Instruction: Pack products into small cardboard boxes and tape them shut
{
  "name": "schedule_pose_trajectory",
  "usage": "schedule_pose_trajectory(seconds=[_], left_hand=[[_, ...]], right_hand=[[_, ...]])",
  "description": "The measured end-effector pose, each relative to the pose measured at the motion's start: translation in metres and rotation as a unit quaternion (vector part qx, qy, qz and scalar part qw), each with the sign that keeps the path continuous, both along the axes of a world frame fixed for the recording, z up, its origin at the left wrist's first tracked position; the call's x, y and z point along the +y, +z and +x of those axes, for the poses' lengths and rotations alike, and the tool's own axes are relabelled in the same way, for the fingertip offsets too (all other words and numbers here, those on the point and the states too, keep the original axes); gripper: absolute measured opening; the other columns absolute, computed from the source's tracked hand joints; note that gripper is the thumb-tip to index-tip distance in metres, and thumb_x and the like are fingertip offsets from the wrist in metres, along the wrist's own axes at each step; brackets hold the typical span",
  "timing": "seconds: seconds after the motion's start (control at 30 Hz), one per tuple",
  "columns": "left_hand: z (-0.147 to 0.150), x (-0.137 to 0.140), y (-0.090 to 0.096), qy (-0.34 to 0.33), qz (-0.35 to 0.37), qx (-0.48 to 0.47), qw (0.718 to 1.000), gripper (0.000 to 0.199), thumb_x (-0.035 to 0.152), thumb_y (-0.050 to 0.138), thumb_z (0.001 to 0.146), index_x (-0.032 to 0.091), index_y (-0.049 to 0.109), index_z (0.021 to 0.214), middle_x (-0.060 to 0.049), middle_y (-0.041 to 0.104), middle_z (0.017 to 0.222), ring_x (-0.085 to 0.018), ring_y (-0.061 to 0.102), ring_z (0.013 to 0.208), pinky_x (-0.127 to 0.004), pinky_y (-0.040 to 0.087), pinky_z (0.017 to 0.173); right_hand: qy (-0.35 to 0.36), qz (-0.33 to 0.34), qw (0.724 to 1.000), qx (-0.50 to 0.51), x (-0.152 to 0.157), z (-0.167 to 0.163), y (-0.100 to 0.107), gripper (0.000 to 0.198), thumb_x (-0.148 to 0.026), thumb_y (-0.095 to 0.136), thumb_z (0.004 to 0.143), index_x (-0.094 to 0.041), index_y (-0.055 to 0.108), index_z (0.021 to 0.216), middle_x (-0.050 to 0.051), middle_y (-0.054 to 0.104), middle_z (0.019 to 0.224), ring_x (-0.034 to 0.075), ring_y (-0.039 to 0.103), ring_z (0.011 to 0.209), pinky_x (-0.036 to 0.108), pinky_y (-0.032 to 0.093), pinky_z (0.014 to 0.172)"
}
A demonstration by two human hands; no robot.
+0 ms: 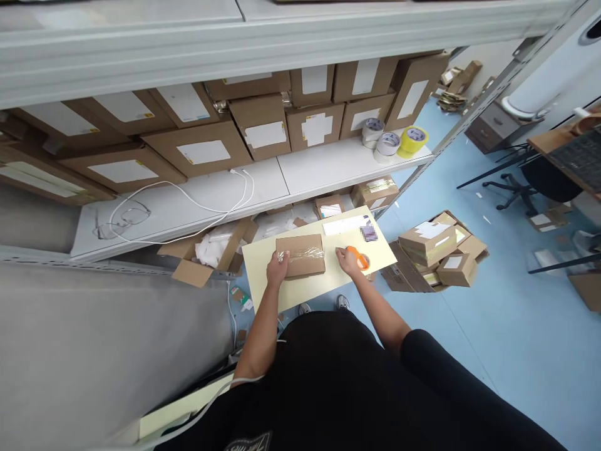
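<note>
A brown cardboard box (300,264) lies flat on a pale yellow board (260,275), a band of shiny clear tape across its top. My left hand (278,268) grips the box's left edge, thumb at the top. To the right of the box and apart from it, my right hand (347,261) is closed, its fingers curled toward the box. An orange tape dispenser (357,257) sits against this hand, which appears to grip it; the fingers partly hide the hold. A white paper (345,225) and a blurred purple item (369,233) lie along the board's far edge.
Behind the board, a shelf (263,188) holds labelled boxes (204,150), a white cable (188,195) and tape rolls (387,145). An open carton (211,250) stands at the left. A large carton (408,275) full of parcels is on the blue floor at the right.
</note>
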State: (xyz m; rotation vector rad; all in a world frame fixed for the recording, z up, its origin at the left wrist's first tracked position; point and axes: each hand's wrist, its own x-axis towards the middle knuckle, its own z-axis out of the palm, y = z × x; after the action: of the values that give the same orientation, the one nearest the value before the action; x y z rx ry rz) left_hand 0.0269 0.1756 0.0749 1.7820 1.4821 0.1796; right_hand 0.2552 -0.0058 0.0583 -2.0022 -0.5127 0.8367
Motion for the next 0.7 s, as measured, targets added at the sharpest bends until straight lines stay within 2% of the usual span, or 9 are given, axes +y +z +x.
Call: schedule_pose_trajectory(seconds=[0.03, 0.1, 0.2, 0.33, 0.43, 0.5, 0.57, 0.63, 0.7], left_hand=[[0.0, 0.0, 0.0, 0.0, 0.001, -0.002, 1.0, 0.061, 0.068, 0.046, 0.098, 0.023, 0.06, 0.137, -0.014, 0.073, 0.132, -0.033, 0.066, 0.125, -0.043, 0.05, 0.105], [0.001, 0.0, 0.002, 0.007, 0.0, -0.006, 1.0, 0.061, 0.067, 0.047, 0.098, 0.023, 0.06, 0.137, -0.014, 0.073, 0.133, -0.033, 0.066, 0.125, -0.044, 0.05, 0.105], [0.002, -0.005, 0.008, 0.018, -0.019, -0.014, 1.0, 0.06, 0.066, 0.05, 0.097, 0.022, 0.06, 0.138, -0.014, 0.073, 0.132, -0.034, 0.066, 0.125, -0.044, 0.05, 0.106], [-0.005, -0.02, 0.012, 0.027, -0.029, -0.089, 0.995, 0.064, 0.061, 0.06, 0.094, 0.025, 0.055, 0.147, -0.011, 0.073, 0.134, -0.032, 0.067, 0.125, -0.044, 0.05, 0.108], [-0.018, -0.032, 0.007, 0.05, -0.021, -0.196, 0.979, 0.085, 0.053, 0.068, 0.091, 0.027, 0.032, 0.164, -0.009, 0.062, 0.151, -0.026, 0.062, 0.135, -0.038, 0.048, 0.113], [-0.027, -0.037, 0.001, 0.036, -0.023, -0.264, 0.964, 0.099, 0.046, 0.073, 0.089, 0.026, 0.018, 0.168, -0.009, 0.051, 0.161, -0.023, 0.055, 0.143, -0.034, 0.046, 0.116], [-0.034, -0.04, -0.007, 0.001, -0.035, -0.288, 0.957, 0.106, 0.04, 0.077, 0.084, 0.025, 0.015, 0.169, -0.01, 0.049, 0.163, -0.023, 0.052, 0.145, -0.034, 0.044, 0.118], [-0.041, -0.041, -0.016, -0.026, -0.057, -0.266, 0.962, 0.108, 0.035, 0.082, 0.08, 0.024, 0.02, 0.168, -0.012, 0.054, 0.158, -0.025, 0.056, 0.142, -0.037, 0.045, 0.118], [-0.045, -0.043, -0.026, -0.035, -0.081, -0.22, 0.972, 0.101, 0.033, 0.083, 0.079, 0.021, 0.03, 0.164, -0.013, 0.06, 0.152, -0.028, 0.061, 0.136, -0.039, 0.047, 0.115]], right_hand=[[0.021, 0.03, 0.999, 0.023, 0.006, -0.011, 0.001, 0.035, -0.047, 0.058, 0.103, -0.021, 0.076, 0.118, 0.01, 0.073, 0.13, 0.028, 0.065, 0.125, 0.04, 0.05, 0.11], [0.05, 0.072, 0.994, 0.071, 0.016, -0.033, 0.005, 0.046, -0.054, 0.061, 0.097, -0.023, 0.072, 0.129, 0.007, 0.072, 0.135, 0.03, 0.059, 0.136, 0.043, 0.043, 0.117], [0.037, 0.069, 0.991, 0.108, 0.025, -0.055, 0.017, 0.068, -0.057, 0.074, 0.085, -0.023, 0.063, 0.143, 0.008, 0.068, 0.143, 0.03, 0.056, 0.139, 0.041, 0.039, 0.119], [0.013, 0.082, 0.987, 0.14, 0.022, -0.056, 0.041, 0.059, -0.063, 0.065, 0.088, -0.017, 0.071, 0.125, 0.012, 0.073, 0.131, 0.03, 0.063, 0.126, 0.04, 0.044, 0.112], [-0.045, 0.127, 0.982, 0.134, 0.016, -0.054, 0.052, 0.054, -0.064, 0.062, 0.088, -0.02, 0.072, 0.118, 0.01, 0.072, 0.131, 0.028, 0.061, 0.128, 0.038, 0.044, 0.111], [-0.077, 0.144, 0.978, 0.131, 0.015, -0.056, 0.052, 0.056, -0.065, 0.063, 0.087, -0.023, 0.07, 0.125, 0.008, 0.069, 0.136, 0.027, 0.058, 0.131, 0.036, 0.045, 0.11], [-0.08, 0.14, 0.978, 0.131, 0.017, -0.061, 0.045, 0.058, -0.065, 0.065, 0.086, -0.026, 0.068, 0.128, 0.007, 0.069, 0.138, 0.027, 0.058, 0.132, 0.036, 0.045, 0.109], [-0.061, 0.128, 0.982, 0.128, 0.021, -0.067, 0.032, 0.058, -0.064, 0.067, 0.083, -0.025, 0.07, 0.126, 0.007, 0.071, 0.135, 0.028, 0.059, 0.13, 0.036, 0.045, 0.109], [-0.04, 0.094, 0.986, 0.133, 0.024, -0.073, 0.016, 0.057, -0.062, 0.07, 0.079, -0.021, 0.073, 0.119, 0.009, 0.074, 0.127, 0.029, 0.062, 0.124, 0.037, 0.047, 0.106]])
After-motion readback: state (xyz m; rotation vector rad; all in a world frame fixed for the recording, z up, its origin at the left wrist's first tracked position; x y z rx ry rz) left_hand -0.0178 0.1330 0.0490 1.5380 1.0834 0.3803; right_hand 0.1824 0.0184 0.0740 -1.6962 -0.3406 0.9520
